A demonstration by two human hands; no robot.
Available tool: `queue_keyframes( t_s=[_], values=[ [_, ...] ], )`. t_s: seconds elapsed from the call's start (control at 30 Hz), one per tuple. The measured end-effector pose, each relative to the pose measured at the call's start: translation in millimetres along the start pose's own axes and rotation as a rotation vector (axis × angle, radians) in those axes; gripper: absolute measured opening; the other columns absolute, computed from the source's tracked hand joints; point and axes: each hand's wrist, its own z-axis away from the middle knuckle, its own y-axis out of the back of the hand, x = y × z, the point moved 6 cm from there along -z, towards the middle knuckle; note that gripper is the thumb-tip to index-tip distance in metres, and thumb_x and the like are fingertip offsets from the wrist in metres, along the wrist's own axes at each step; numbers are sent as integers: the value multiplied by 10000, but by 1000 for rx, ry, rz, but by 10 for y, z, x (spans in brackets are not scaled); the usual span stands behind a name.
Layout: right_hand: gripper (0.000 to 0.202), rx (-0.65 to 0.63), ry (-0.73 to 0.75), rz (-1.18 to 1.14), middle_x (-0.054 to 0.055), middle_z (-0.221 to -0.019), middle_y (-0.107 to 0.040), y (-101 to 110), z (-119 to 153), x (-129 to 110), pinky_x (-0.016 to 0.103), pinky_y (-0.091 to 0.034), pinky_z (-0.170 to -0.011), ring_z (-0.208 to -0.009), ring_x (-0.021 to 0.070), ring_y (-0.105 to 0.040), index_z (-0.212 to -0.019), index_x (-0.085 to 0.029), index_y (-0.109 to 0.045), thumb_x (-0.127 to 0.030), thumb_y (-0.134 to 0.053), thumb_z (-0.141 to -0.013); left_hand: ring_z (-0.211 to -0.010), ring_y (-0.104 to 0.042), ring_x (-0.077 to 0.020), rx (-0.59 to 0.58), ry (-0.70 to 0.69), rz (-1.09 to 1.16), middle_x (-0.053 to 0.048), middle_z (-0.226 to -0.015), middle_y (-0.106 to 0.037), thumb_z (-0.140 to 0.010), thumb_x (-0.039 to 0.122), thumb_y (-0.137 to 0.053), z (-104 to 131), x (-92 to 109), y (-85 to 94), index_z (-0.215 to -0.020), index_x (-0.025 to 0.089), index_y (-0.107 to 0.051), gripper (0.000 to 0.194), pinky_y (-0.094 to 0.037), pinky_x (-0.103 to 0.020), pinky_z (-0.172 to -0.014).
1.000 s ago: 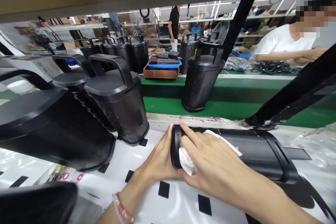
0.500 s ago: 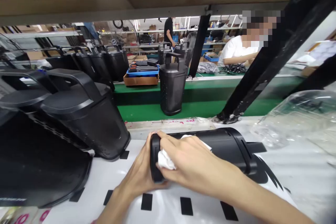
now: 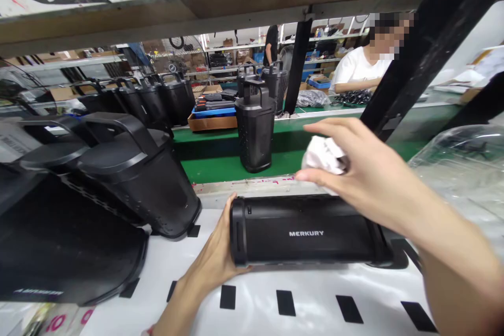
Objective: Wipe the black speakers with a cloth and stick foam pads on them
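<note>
A black speaker (image 3: 283,247) with white MERKURY lettering lies on its side across the white worktop (image 3: 205,310). My left hand (image 3: 216,247) grips its left end, thumb on the top edge and the other fingers around the near side, partly hidden. Raised above the speaker's right half, my right hand (image 3: 354,168) pinches a crumpled white cloth (image 3: 321,155) between thumb and fingers, apart from the casing. The speaker's far right end lies partly behind my right forearm.
Several upright black speakers with handles (image 3: 137,178) crowd the left side. Another speaker (image 3: 255,131) stands on the green conveyor (image 3: 212,165) beyond. A slanted black post (image 3: 413,63) and clear plastic bags (image 3: 464,168) are at right. A co-worker in white (image 3: 358,71) sits across.
My right hand has lifted the cloth from the speaker's left end up and to the right. The speaker is turned so that its lettering shows. My left hand still grips its left end.
</note>
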Motion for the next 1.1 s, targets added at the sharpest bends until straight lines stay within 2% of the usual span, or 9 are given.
queue_keyframes(
  t_s=[0.17, 0.3, 0.4, 0.47, 0.57, 0.67, 0.83, 0.97, 1.1],
  values=[
    [605, 5, -30, 96, 118, -1128, -551, 126, 26, 201, 348, -518, -645, -628, 160, -550, -1349, -196, -517, -584, -519, -886, -1491, -101, -358, -28, 55, 39, -150, -1625, -17, -762, 330, -762, 2, 0, 0, -1505, 330, 145, 1173, -186, -578, -1191],
    [422, -73, -67, 170, 98, -1045, -587, -29, -7, 141, 338, -520, -655, -656, 175, -605, -1245, -173, -582, -441, -530, -923, -1469, -216, -346, -57, 173, 161, -162, -1613, -119, -754, 349, -766, 37, -31, -18, -1489, 329, 211, 1224, -214, -571, -1180],
    [252, -286, -107, 290, 101, -925, -671, -404, 69, -89, 359, -529, -641, -726, 244, -681, -1100, -144, -639, -247, -459, -956, -1415, -351, -331, -80, 278, 352, -157, -1558, -293, -687, 361, -818, 45, -34, -52, -1490, 315, 210, 1305, -253, -570, -1168],
    [273, -389, -44, 378, 139, -876, -720, -715, 217, -350, 388, -547, -643, -774, 301, -711, -1080, -88, -657, -110, -437, -920, -1424, -331, -344, -40, 293, 418, -164, -1561, -281, -651, 398, -836, 30, -23, -49, -1506, 288, 143, 1304, -269, -557, -1170],
    [356, -194, 281, 364, 229, -1172, -680, -989, 480, -848, 462, -544, -887, -1085, 380, -650, -1195, -12, -627, -92, -509, -869, -1460, -252, -338, 35, 245, 361, -142, -1594, -208, -693, 382, -804, 8, -4, -28, -1506, 292, 34, 1172, -305, -505, -1177],
    [431, -109, 392, 279, 234, -1341, -572, -1077, 681, -1014, 498, -490, -1003, -1221, 391, -562, -1290, 3, -569, -172, -496, -903, -1475, -214, -319, 48, 185, 257, -107, -1593, -223, -739, 325, -773, 7, 12, -25, -1497, 331, -4, 1079, -313, -481, -1187],
    [472, -275, 332, 236, 250, -1403, -501, -1054, 642, -947, 543, -477, -1018, -1282, 409, -498, -1348, 20, -512, -153, -468, -911, -1492, -123, -336, 91, 209, 267, -145, -1589, -211, -680, 278, -810, 5, -19, 7, -1501, 292, -40, 1125, -252, -534, -1201],
    [507, -391, 309, 192, 243, -1430, -479, -1015, 600, -836, 556, -433, -1063, -1342, 377, -439, -1384, 6, -467, -100, -483, -888, -1491, -133, -339, 66, 220, 356, -145, -1608, -142, -692, 344, -803, -21, -13, -5, -1494, 296, -19, 1122, -187, -556, -1208],
    [441, -291, 193, 230, 197, -1397, -540, -798, 696, -345, 524, -424, -1077, -1314, 312, -493, -1376, -62, -492, -162, -434, -950, -1455, -242, -367, 31, 194, 398, -175, -1569, -218, -716, 345, -764, -23, 62, 10, -1493, 247, 0, 1094, -292, -549, -1169]
  ],
)
